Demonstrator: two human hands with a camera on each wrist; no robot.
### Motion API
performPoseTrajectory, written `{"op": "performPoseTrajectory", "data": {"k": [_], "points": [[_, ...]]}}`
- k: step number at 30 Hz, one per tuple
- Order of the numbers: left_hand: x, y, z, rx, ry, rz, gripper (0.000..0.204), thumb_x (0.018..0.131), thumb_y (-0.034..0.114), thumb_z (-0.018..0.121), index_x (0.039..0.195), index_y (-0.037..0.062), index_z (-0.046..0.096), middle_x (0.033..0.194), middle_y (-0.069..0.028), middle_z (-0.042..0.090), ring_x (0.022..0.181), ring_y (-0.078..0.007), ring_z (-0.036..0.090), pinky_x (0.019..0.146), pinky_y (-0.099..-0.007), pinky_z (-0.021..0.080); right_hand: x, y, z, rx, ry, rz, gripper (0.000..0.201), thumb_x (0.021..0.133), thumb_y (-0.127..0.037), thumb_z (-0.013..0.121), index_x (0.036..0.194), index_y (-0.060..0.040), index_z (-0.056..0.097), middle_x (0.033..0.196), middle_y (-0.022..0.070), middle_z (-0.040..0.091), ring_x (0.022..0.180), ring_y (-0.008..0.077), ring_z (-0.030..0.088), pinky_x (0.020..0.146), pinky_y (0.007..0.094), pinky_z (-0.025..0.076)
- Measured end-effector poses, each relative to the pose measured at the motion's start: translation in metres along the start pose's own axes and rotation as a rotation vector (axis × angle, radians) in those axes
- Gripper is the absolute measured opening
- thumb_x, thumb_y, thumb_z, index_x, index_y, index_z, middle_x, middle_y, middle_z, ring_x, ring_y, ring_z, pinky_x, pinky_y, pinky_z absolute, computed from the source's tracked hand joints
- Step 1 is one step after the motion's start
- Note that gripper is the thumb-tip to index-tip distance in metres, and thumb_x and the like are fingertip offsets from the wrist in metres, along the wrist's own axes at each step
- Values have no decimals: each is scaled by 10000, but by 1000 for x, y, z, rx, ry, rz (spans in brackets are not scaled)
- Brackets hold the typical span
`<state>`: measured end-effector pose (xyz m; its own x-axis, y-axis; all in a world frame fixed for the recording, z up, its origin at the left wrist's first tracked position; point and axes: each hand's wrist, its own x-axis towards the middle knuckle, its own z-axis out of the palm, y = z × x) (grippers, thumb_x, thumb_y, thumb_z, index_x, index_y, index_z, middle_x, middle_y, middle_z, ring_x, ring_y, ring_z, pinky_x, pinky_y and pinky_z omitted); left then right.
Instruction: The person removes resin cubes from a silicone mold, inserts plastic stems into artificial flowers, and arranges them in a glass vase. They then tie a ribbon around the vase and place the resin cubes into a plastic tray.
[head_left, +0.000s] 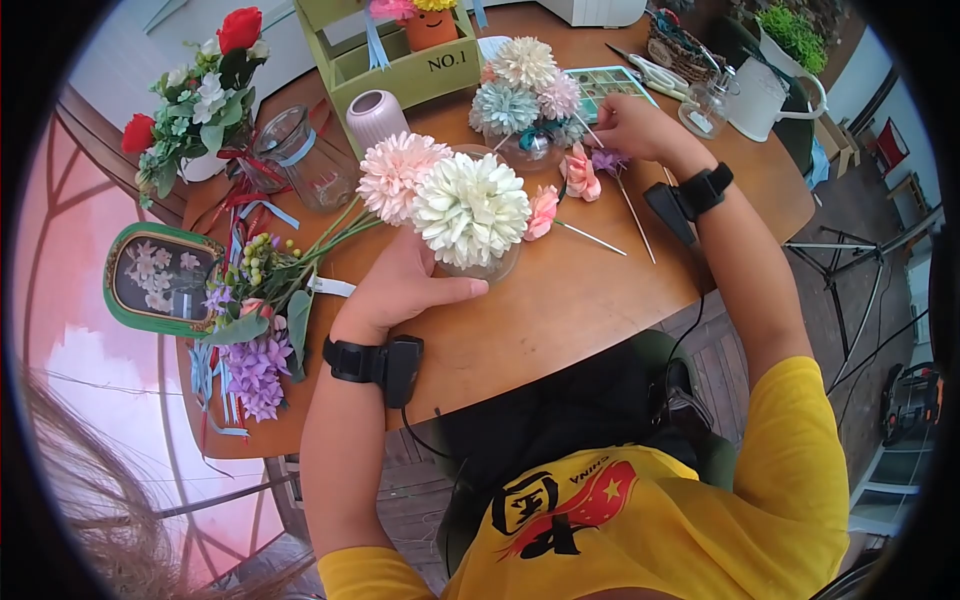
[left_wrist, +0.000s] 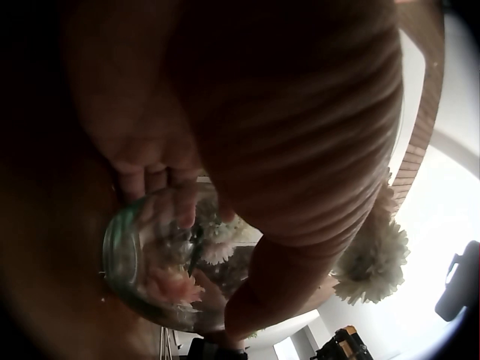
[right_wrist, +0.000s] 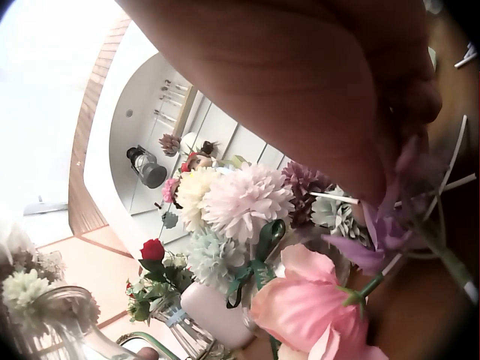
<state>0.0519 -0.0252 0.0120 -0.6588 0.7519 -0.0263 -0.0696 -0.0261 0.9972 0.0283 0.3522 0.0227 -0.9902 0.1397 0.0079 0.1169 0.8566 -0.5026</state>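
Note:
My left hand point(head_left: 400, 285) curls around a clear glass vase point(left_wrist: 124, 251), its thumb on the near side and fingers on the far side. A large white flower point(head_left: 470, 208) and a pink one point(head_left: 400, 175) cover the top of this vase in the head view. My right hand point(head_left: 637, 130) has curled fingers and pinches a thin white stem point(right_wrist: 336, 197). Purple petals point(right_wrist: 375, 240) lie right at its fingertips. Beside them are a pink rose point(head_left: 580, 175) and a second pink rose point(head_left: 541, 213) on a white stem.
Behind stands a round vase of pastel pompom flowers point(head_left: 505, 108). Further left are a lilac ribbed vase point(head_left: 376, 118), a clear pitcher point(head_left: 300, 160), a green-framed picture point(head_left: 160, 280) and purple blossoms point(head_left: 255, 370). A green wooden box point(head_left: 400, 80) and white watering can point(head_left: 762, 95) stand at the back.

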Motion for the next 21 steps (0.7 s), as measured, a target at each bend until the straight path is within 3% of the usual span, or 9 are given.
{"op": "performPoseTrajectory", "data": {"k": [3, 6, 9, 15, 21], "points": [[-1, 3, 3, -7, 12, -11, 1022, 721, 19, 882, 1565, 7, 305, 1571, -87, 439, 1468, -225, 405, 1238, -385, 285, 8, 0, 8, -28, 33, -10, 307, 812, -228, 847, 912, -36, 628, 809, 101, 684, 764, 195, 642, 665, 350, 519], [-1, -4, 0, -4, 23, 56, 895, 733, 11, 885, 1505, 25, 431, 1459, -35, 520, 1354, -183, 487, 1160, -361, 377, 14, -2, 11, -160, 85, -50, 266, 799, -193, 824, 917, -40, 641, 825, 111, 699, 773, 233, 662, 680, 373, 529], [1, -8, -1, 2, 16, 61, 903, 735, 14, 886, 1510, 24, 422, 1469, -38, 516, 1355, -185, 488, 1166, -365, 374, 21, -4, 13, -198, 36, -29, 217, 778, -137, 783, 913, -40, 644, 849, 126, 706, 786, 281, 672, 694, 400, 533], [1, -8, 0, -26, 5, 82, 915, 739, 2, 880, 1522, 17, 407, 1484, -44, 508, 1369, -189, 485, 1175, -366, 372, 15, 2, 8, -281, 107, -43, 184, 775, -79, 725, 917, -35, 617, 854, 152, 689, 803, 340, 670, 694, 421, 525], [1, -3, 0, -4, -9, 40, 931, 738, -6, 876, 1533, 25, 394, 1499, -43, 493, 1389, -185, 466, 1178, -364, 367, -2, 17, -13, -285, 330, -218, 195, 798, -11, 700, 959, -32, 591, 864, 174, 681, 816, 383, 657, 713, 429, 520]]}}
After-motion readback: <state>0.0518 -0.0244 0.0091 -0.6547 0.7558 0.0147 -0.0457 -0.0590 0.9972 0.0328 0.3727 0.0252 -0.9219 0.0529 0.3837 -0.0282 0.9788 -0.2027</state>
